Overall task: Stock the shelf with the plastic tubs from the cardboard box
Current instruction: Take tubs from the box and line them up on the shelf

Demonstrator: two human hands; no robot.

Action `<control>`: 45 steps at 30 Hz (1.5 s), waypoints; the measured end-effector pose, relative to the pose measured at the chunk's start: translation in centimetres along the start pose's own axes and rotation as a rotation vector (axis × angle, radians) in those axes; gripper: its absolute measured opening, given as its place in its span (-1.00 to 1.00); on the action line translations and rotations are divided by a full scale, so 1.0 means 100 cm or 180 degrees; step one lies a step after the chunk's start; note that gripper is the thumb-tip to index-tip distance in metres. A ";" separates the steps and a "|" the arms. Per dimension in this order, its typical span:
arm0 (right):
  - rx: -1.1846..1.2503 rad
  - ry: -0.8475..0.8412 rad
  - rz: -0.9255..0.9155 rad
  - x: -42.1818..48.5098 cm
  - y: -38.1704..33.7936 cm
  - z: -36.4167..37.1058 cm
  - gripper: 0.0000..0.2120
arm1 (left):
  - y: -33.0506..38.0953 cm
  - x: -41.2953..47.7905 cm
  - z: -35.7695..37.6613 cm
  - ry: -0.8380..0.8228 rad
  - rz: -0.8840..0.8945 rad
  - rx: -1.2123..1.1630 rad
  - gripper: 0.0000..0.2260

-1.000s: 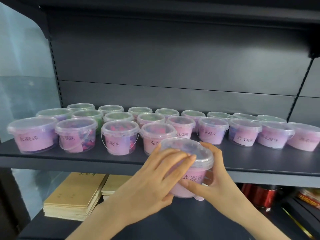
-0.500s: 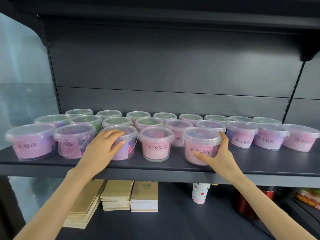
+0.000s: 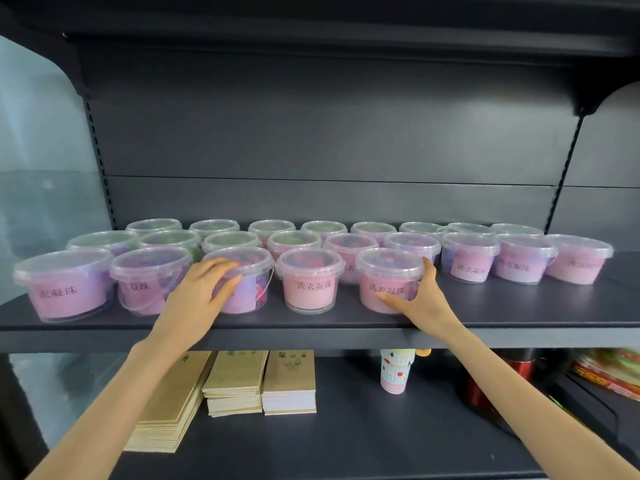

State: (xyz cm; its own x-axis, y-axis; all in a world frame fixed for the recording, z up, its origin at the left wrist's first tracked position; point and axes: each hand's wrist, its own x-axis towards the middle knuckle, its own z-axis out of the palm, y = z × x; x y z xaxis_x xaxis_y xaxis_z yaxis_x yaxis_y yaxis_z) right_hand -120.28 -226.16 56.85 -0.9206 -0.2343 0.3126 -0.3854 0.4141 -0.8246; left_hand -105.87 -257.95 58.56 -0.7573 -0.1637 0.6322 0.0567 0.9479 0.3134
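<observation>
Several clear plastic tubs with pink labels stand in three rows on the dark shelf. My right hand grips the fifth front-row tub, which stands on the shelf, with the thumb up its right side and the fingers across its front. My left hand rests with fairly straight fingers on the lid and front of the third front-row tub. Another tub stands between the two. The cardboard box is out of view.
To the right of the tub I hold, the shelf's front row is bare. On the lower shelf lie stacks of tan notebooks, a patterned paper cup, a red container and colourful packets.
One second ago both hands held the tub below the shelf edge. It now stands in the front row under my right hand. My left hand has moved left onto the third tub.
</observation>
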 end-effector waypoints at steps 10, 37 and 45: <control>-0.2679 0.0454 -0.0322 -0.073 0.001 -0.052 -0.33 | -0.004 -0.039 -0.017 -0.0265 -0.0048 0.1084 -0.54; -0.3903 0.0458 0.1127 -0.357 0.176 -0.279 -0.34 | 0.214 -0.171 0.136 -0.1143 0.0598 0.0705 -0.39; -0.3743 0.0273 0.2128 -0.434 0.249 -0.329 -0.24 | 0.274 -0.212 0.228 -0.1856 0.0792 0.0526 -0.45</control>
State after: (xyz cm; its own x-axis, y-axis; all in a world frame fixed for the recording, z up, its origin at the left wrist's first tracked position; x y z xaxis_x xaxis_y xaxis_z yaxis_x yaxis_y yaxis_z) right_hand -92.06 -176.73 38.27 -0.9360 0.3432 0.0779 0.3472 0.9367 0.0450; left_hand -103.12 -222.33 37.63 -0.9657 0.1969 0.1693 0.2103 0.9755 0.0649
